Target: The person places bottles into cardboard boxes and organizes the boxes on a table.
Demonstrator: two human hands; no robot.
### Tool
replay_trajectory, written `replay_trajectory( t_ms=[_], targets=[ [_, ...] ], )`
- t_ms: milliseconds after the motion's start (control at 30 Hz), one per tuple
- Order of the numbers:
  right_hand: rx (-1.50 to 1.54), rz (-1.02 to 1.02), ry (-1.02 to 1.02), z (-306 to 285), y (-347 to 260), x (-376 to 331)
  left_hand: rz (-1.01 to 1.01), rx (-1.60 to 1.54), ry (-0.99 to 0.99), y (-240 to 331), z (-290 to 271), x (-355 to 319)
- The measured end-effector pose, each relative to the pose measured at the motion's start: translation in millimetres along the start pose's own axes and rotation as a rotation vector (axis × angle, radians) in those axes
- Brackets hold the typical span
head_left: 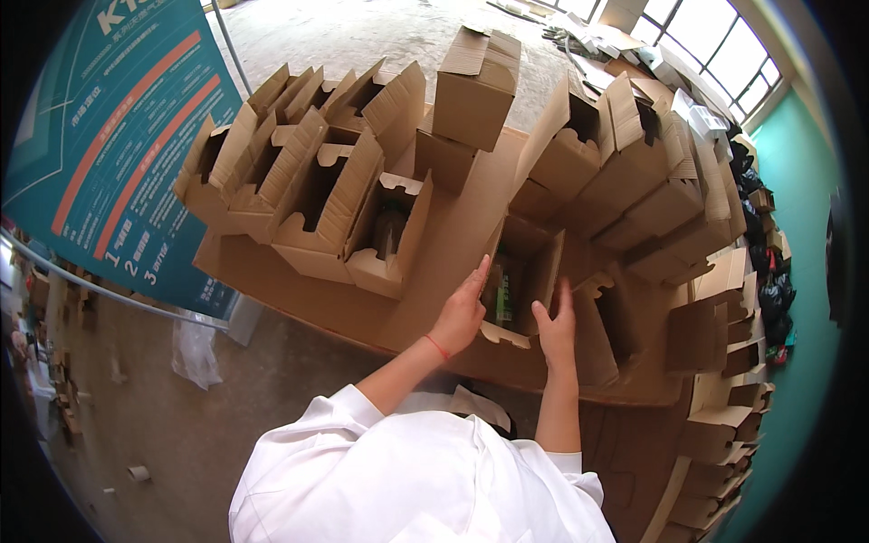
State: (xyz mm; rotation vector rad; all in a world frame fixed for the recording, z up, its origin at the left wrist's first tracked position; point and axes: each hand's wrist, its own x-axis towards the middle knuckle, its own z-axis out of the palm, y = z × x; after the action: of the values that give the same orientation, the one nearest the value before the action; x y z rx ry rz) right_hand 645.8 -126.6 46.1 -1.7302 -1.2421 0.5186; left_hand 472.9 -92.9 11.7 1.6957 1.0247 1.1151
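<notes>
two bare hands work at one small open cardboard box point(522, 271) near the front middle of the table. the left hand point(462, 314) lies flat and spread along the box's left wall, fingers straight and pointing away. the right hand point(556, 324) rests on the right side with the fingers loosely up and the thumb apart, touching the near flap point(503, 336); neither hand pinches anything that i can see. inside the box stands something dark with a green label point(503, 301), probably a bottle, though too shaded to be sure.

what could go wrong, as a guess: the box sits close to the near edge of the tabletop, so a push toward the person could slide it off. the neighbouring open cartons point(625, 308) crowd its right side, and a flap could catch on them and bend or tear. if the walls are squeezed unevenly, the thing inside may tip.

the surface is a brown cardboard-covered table point(453, 235), packed with open cartons: a cluster point(308, 172) to the far left, one closed box point(475, 86) standing tall at the far middle, more stacked to the right. the room has a bare concrete floor point(226, 407), a teal banner point(118, 136) on the left, windows point(715, 45) at the far right and a teal wall point(806, 181).
</notes>
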Motion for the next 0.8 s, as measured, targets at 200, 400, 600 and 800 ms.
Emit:
replay_trajectory(
  t_ms=[200, 400, 600, 800],
  targets=[
    [0.56, 0.367, -0.359, 18, 18, 11, -0.108, 0.014, -0.048, 6, -41, 6],
    [0.477, 0.216, -0.394, 48, 11, 4, -0.144, 0.048, -0.163, 9, -95, 0],
    [-0.371, -0.404, -0.114, 45, -48, 53, -0.031, 0.278, -0.394, 45, -115, -14],
    [-0.704, -0.414, -0.488, 78, -48, 100, 0.183, 0.59, -0.017, 15, -80, 0]
  ],
)
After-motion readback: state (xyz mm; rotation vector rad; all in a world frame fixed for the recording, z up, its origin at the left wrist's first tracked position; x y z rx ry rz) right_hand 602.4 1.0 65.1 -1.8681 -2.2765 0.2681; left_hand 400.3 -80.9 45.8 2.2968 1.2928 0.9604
